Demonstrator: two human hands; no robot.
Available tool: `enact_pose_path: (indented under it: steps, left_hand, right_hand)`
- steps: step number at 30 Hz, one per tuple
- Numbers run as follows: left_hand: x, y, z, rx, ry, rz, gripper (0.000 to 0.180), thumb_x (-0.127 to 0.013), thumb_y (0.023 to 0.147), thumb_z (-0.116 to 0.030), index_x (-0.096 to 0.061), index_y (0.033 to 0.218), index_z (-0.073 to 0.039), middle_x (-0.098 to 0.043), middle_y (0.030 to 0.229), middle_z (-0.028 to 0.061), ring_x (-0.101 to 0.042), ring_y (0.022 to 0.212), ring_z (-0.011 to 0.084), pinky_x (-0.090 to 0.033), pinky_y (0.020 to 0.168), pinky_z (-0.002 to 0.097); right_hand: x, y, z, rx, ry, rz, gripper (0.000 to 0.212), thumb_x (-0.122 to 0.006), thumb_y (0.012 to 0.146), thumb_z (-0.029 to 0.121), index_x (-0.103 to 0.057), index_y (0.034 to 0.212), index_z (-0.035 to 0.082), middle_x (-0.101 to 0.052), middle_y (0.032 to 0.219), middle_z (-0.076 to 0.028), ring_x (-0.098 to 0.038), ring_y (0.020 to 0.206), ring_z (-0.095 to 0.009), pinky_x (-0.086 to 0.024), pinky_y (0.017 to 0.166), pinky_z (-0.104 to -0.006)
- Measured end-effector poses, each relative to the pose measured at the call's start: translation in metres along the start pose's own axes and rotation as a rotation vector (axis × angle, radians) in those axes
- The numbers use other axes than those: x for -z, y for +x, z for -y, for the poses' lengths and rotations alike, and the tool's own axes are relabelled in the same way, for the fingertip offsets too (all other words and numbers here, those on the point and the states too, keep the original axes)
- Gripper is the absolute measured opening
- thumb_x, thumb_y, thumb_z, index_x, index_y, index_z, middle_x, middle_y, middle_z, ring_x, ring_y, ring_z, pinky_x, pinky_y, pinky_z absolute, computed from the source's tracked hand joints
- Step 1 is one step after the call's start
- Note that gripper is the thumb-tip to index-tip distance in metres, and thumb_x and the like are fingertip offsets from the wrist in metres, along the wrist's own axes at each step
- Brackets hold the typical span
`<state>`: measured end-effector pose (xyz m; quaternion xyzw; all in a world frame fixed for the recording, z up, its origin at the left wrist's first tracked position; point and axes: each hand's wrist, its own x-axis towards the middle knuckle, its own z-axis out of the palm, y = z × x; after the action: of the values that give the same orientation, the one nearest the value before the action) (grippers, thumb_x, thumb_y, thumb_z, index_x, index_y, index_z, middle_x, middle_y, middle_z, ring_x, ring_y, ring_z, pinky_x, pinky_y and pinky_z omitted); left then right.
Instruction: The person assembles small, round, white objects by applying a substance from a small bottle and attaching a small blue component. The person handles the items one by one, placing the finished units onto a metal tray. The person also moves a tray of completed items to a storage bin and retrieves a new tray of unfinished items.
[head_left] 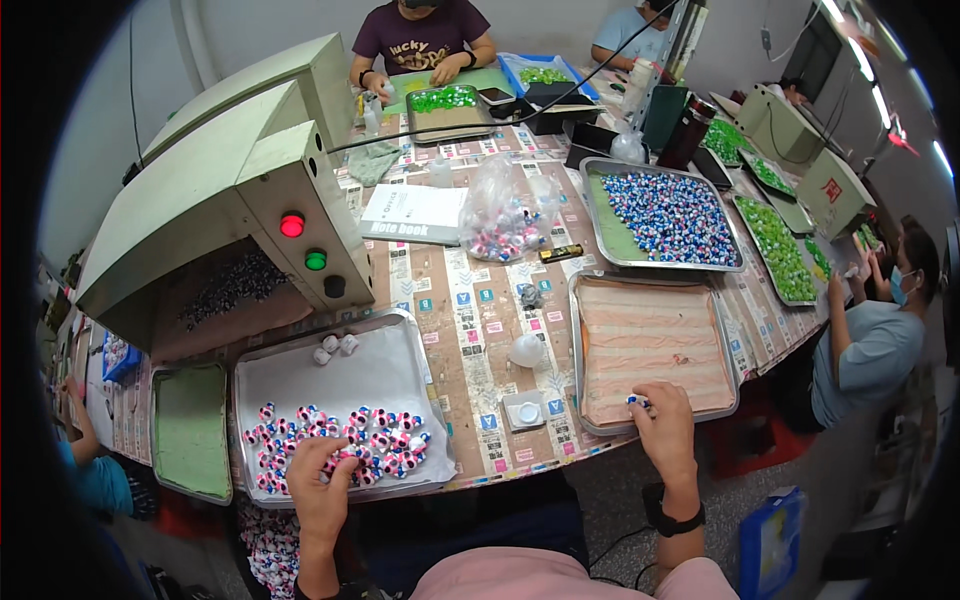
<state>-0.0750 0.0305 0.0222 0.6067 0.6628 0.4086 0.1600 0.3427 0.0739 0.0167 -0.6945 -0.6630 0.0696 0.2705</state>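
My left hand point(322, 482) is over a metal tray point(300, 377) lined with white paper. Its thumb and fingertips pinch at a small pink, blue and white figure point(347, 452), partly hidden by the fingers. Many similar small painted figures point(395, 440) lie loose across the near half of that tray. Three plain white pieces point(325, 348) sit near its far side. To the right, my right hand point(665, 425) pinches a small blue-and-white figure point(638, 401) above the near edge of a tray lined with pinkish cloth point(650, 345).
A boxy machine point(240, 200) with lit red and green buttons stands left. Behind the cloth-lined tray is a tray of blue figures point(665, 215). Between lie a notebook point(412, 213), plastic bag point(500, 215), battery point(561, 253) and white dish point(525, 410). Other people work around the table.
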Motion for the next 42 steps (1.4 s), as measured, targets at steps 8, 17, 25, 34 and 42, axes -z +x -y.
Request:
enact_pose_path:
  steps: [8,17,25,34,42]
  left_hand:
    - [0.002,-0.001,-0.001,0.141,-0.309,-0.064,0.026,-0.067,0.079,-0.003,-0.064,0.105,0.0,-0.056,0.088,0.0071,-0.054,0.074,0.0159,-0.046,0.062,0.0288]
    - [-0.025,-0.006,-0.047,0.95,-1.724,0.642,0.042,-0.046,0.089,-0.004,-0.044,0.131,0.004,-0.055,0.109,0.0134,-0.049,0.075,0.0134,-0.038,0.048,0.0198]
    - [-0.044,-0.022,-0.05,0.98,-1.612,0.646,0.03,-0.053,0.094,-0.009,-0.051,0.123,0.001,-0.055,0.123,0.0189,-0.062,0.089,0.0197,-0.052,0.057,0.0247]
    - [-0.051,-0.039,-0.039,1.0,-1.619,0.617,0.035,-0.053,0.094,-0.008,-0.048,0.128,0.001,-0.058,0.116,0.0173,-0.062,0.105,0.0242,-0.057,0.088,0.0311]
    - [-0.053,-0.042,-0.044,1.01,-1.602,0.721,0.035,-0.056,0.094,-0.007,-0.049,0.127,0.0,-0.06,0.113,0.0138,-0.062,0.105,0.0181,-0.055,0.083,0.0247]
  right_hand:
    - [-0.014,0.007,-0.003,-0.049,0.172,0.037,0.02,-0.063,0.075,0.0,-0.067,0.095,0.001,-0.061,0.089,-0.013,-0.06,0.078,-0.026,-0.048,0.071,-0.0328]
    - [-0.022,-0.009,0.052,-0.204,0.931,0.351,0.015,-0.065,0.079,-0.007,-0.066,0.094,-0.003,-0.057,0.094,-0.003,-0.06,0.078,-0.009,-0.049,0.067,-0.0209]
    - [-0.037,-0.005,0.074,-0.074,0.789,0.403,0.014,-0.067,0.082,-0.003,-0.069,0.096,-0.002,-0.059,0.093,-0.004,-0.058,0.073,-0.007,-0.046,0.061,-0.0188]
    - [-0.064,0.006,0.083,0.244,0.393,0.174,0.014,-0.068,0.074,0.0,-0.068,0.088,0.002,-0.062,0.086,-0.011,-0.059,0.079,-0.026,-0.047,0.069,-0.0346]
    - [-0.066,0.004,0.081,0.226,0.369,0.191,0.014,-0.067,0.074,0.001,-0.067,0.088,0.003,-0.062,0.086,-0.012,-0.058,0.085,-0.03,-0.047,0.075,-0.0384]
